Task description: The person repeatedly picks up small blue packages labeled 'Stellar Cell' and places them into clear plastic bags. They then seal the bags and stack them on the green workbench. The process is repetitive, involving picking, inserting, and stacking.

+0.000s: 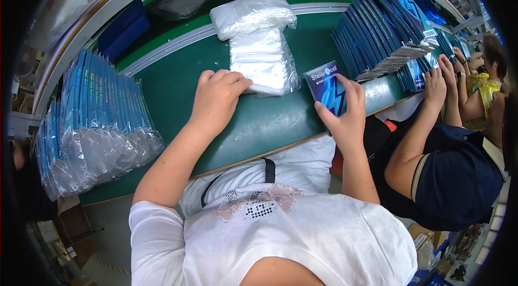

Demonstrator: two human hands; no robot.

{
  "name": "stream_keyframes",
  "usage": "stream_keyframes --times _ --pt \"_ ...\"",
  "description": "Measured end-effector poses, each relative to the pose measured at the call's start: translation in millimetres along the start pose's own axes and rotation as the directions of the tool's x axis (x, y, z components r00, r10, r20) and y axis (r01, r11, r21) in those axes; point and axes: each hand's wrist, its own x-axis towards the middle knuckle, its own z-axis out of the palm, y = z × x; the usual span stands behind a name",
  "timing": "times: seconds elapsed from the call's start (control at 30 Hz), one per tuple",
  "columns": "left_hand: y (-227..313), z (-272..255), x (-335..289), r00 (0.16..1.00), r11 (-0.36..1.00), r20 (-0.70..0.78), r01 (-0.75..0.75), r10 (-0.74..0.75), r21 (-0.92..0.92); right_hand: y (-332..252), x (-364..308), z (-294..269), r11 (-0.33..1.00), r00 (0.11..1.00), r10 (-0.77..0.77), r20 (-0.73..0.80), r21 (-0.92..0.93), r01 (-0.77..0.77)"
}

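My right hand (345,116) grips a small flat blue box (325,89) with a lightning pattern, holding it tilted between thumb and fingers above the green bench near its front edge. My left hand (218,97) lies at the left side of a stack of clear plastic bags (259,62). Its fingers are curled and pinch the edge of a bag; the fingertips are partly hidden. Behind that stack, a thicker folded bundle of clear plastic (253,14) rests on its far end.
Bagged blue boxes (102,97) stand in rows at the left. Unbagged blue boxes (372,32) are stacked at the right. A blue bin (124,30) sits at the far left, behind the metal rail (167,49). Co-workers' arms (431,92) reach over the bench on the right.
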Motion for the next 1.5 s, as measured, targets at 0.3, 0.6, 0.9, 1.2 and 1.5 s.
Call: stream_keyframes --times 0.3,0.6,0.9,1.2,1.5 --pt "14.3 -4.3 -0.5 0.981 0.958 -0.166 0.055 -0.105 -0.281 -9.9 4.9 5.7 0.044 0.751 0.361 0.552 0.795 -0.606" --pt "-0.8 5.0 -8.1 0.944 0.946 -0.319 -0.026 -0.084 -0.324 -44.5 3.5 22.9 -0.198 0.577 -0.063 0.814 0.556 -0.807" --pt "-7.7 -2.6 -11.1 0.926 0.686 -0.083 0.210 -0.368 -0.697 -63.3 23.4 46.6 -0.078 0.559 -0.071 0.826 0.554 -0.829" --pt "-6.1 -1.2 -15.9 0.886 0.426 0.138 0.343 -0.442 -0.838 -53.2 8.0 41.2 0.052 0.650 0.177 0.739 0.653 -0.756" --pt "33.0 -15.2 -64.8 0.883 0.300 0.165 0.317 -0.440 -0.900 -70.1 -27.3 43.9 0.219 0.730 0.356 0.583 0.708 -0.672"
